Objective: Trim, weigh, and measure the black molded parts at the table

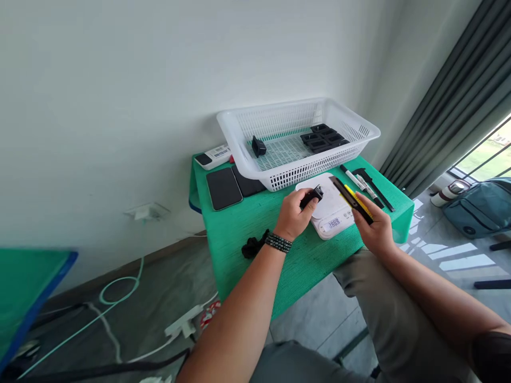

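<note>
While a green-covered table [239, 276] is standing against a pale wall [120, 80], gray curtains [435, 90] are hanging at the right beside a window [485, 149], and light is falling across the tiled floor [459, 260]. A blue-gray backpack [475, 210] is resting there; a power strip [183, 323] is lying on the floor at left. Along the table's far side, a white basket [295, 174] is holding black pieces [323, 139], one sitting apart at left. A dark phone [224, 189] is lying left of the hands, markers [354, 178] and a caliper [379, 193] to their right. The person's left hand [293, 215] is gripping a small black part [310, 198] above a white scale [325, 211]; the right hand [374, 229] is gripping a yellow-and-black utility knife [348, 196]. Both are partly blocking the scale from view.
</note>
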{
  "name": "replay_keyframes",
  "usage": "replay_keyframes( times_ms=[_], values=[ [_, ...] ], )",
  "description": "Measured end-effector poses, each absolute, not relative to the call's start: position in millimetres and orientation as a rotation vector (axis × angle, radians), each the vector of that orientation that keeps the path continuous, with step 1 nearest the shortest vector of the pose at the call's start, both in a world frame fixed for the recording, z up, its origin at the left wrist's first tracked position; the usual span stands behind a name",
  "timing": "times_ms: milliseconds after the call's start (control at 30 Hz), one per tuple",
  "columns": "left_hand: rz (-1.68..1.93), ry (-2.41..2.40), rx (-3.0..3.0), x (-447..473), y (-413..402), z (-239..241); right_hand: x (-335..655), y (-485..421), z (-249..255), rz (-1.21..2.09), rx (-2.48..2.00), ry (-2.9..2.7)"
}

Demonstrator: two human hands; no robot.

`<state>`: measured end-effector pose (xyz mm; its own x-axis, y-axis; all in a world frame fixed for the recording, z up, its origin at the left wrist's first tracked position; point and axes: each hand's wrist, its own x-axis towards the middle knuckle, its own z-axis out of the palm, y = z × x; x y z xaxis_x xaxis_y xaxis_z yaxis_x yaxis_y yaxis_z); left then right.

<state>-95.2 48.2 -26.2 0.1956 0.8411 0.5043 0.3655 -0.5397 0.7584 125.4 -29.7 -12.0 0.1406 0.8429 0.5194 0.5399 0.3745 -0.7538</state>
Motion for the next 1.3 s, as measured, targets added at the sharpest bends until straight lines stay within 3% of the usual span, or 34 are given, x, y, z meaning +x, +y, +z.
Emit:
replay_keyframes(
  times_ms=[633,867,1100,1300],
  values=[
    [1.133,0.994,1.704,-98.8,56.1,-34.8,113.9,-34.5,-13.6,0.5,-1.289,-1.798],
    [1.099,0.982,1.712,-101.1,56.3,-32.8,137.8,-19.3,-15.7,0.34,-1.484,-1.518],
    [1.05,0.968,1.704,-101.8,53.6,-33.5,125.6,-36.2,-15.9,0.428,-1.216,-1.779],
    [1.03,0.954,1.744,-98.8,48.2,-31.2,136.1,-24.8,-17.1,0.279,-1.481,-1.593]
  ],
)
